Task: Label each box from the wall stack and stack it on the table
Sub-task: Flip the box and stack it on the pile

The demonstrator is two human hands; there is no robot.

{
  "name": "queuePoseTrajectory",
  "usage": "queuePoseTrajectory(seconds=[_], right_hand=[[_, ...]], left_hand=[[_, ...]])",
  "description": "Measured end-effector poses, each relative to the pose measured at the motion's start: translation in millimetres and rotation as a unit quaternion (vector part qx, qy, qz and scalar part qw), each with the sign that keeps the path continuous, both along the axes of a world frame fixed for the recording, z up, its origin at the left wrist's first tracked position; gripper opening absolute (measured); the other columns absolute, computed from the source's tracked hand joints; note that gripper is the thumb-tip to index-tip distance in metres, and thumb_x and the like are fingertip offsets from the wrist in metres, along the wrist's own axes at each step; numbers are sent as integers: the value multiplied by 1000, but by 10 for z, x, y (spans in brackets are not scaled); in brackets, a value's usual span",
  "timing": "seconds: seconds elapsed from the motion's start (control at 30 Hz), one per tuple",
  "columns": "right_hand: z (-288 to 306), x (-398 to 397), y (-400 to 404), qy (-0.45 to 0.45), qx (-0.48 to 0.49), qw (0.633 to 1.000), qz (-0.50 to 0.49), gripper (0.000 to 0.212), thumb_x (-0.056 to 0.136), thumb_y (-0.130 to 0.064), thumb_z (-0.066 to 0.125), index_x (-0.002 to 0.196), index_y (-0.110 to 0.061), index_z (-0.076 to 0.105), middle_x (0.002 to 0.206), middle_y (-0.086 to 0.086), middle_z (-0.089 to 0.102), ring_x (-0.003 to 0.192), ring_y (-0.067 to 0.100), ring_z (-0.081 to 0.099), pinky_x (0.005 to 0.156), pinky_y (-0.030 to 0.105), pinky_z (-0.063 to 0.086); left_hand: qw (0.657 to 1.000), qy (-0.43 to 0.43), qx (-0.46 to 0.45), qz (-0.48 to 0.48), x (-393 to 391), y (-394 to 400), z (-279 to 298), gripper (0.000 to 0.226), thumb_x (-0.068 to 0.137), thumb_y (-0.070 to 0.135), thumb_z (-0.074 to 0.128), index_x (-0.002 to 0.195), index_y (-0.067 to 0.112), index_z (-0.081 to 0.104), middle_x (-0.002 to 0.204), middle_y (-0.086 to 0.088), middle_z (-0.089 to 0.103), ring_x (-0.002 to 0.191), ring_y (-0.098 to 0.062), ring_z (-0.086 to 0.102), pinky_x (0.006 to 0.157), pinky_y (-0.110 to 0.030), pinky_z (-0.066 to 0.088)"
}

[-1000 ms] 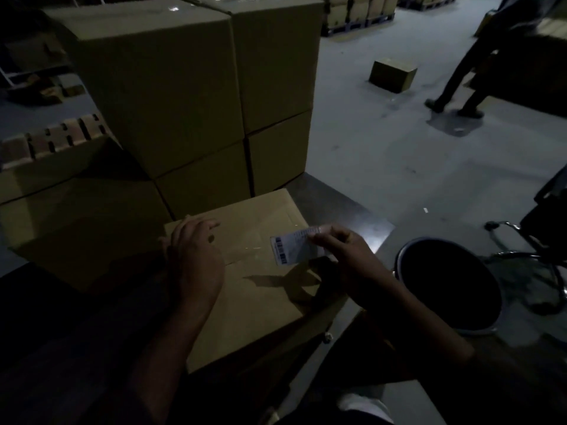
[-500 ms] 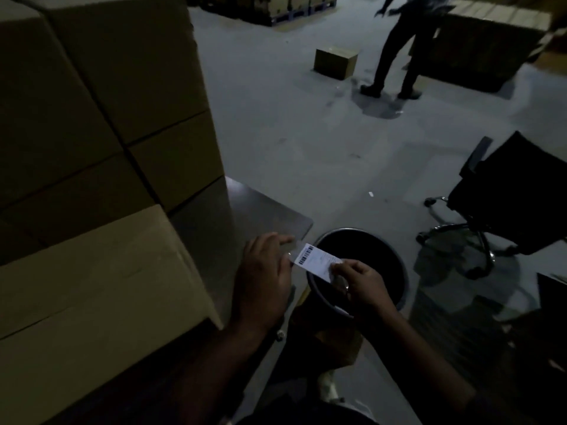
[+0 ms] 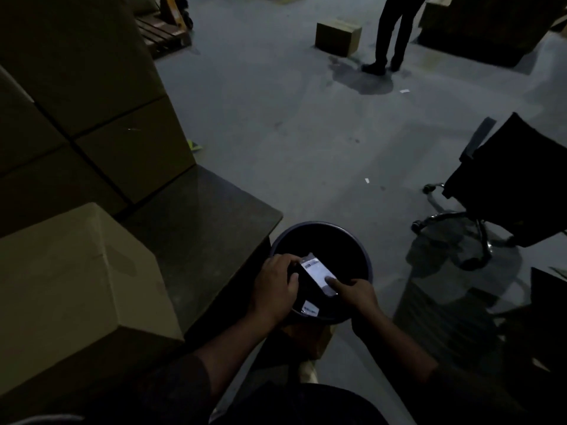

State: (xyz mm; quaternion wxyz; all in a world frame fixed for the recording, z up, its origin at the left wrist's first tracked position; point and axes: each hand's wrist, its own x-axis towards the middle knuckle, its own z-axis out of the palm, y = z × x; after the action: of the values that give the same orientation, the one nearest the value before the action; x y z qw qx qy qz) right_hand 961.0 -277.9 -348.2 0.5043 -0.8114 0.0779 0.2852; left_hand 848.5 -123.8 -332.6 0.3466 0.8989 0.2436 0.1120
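Label (image 3: 317, 273): white slip with a barcode at its far-left end, held over the mouth of the bin (image 3: 365, 256), off the right edge of the bench (image 3: 208, 216). Long axis runs from far-left to near-right; the barcode end points away from the person and towards the bench.
Left hand (image 3: 274, 289): grip curled round the label's far-left end and left side, fingers on the far end, thumb on the near side.
Right hand (image 3: 357, 294): grip pinches the label's near-right end, one fingertip pressed on the white face.
Second slip (image 3: 310, 308): small white piece lying low inside the bin, near its front wall.
Box (image 3: 76, 286): light carton at the bench's near-left part, top face up; no label shows on its visible faces.
Stacked boxes (image 3: 101, 111): darker cartons piled along the bench's far-left side, behind the light carton.
Floor: small carton (image 3: 337, 36) well apart, a standing person's legs (image 3: 389, 32) just beside it; black office chair (image 3: 509, 185) at right.
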Motion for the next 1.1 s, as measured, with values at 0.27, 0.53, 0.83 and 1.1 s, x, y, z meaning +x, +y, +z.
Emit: queuePoseTrajectory(seconds=[0.27, 0.53, 0.83, 1.1], right_hand=[[82, -79, 412, -68, 45, 977, 198, 24, 86, -29, 80, 104, -16, 73, 104, 1, 74, 91, 13, 71, 86, 37, 60], [1024, -699, 1496, -89, 257, 887, 374, 8, 90, -27, 74, 97, -24, 73, 93, -1, 77, 89, 17, 73, 79, 35, 60], [1606, -1903, 2584, -115, 314, 785, 521, 19, 93, -35, 70, 109, -24, 68, 100, -5, 73, 93, 9, 71, 79, 33, 60], [1277, -2759, 3175, -384, 120, 696, 595, 54, 96, -37, 61, 144, -15, 46, 145, 7, 46, 130, 23, 45, 110, 42, 41]], left_hand=[[996, -27, -20, 77, -141, 160, 124, 31, 99, 19, 65, 129, 24, 63, 124, 4, 61, 116, -16, 59, 98, -44, 54], [946, -160, 48, 277, -838, 601, 873, 28, 101, 19, 61, 128, 28, 64, 124, 8, 64, 119, -11, 60, 99, -33, 52], [864, -220, 71, 448, -2216, 1300, 1324, 29, 101, 27, 64, 131, 29, 63, 130, 12, 64, 124, -7, 59, 102, -29, 52], [873, -77, 53, 479, -3247, 2044, 1022, 38, 102, 22, 61, 139, 25, 61, 142, 1, 59, 131, -20, 56, 107, -49, 51]])
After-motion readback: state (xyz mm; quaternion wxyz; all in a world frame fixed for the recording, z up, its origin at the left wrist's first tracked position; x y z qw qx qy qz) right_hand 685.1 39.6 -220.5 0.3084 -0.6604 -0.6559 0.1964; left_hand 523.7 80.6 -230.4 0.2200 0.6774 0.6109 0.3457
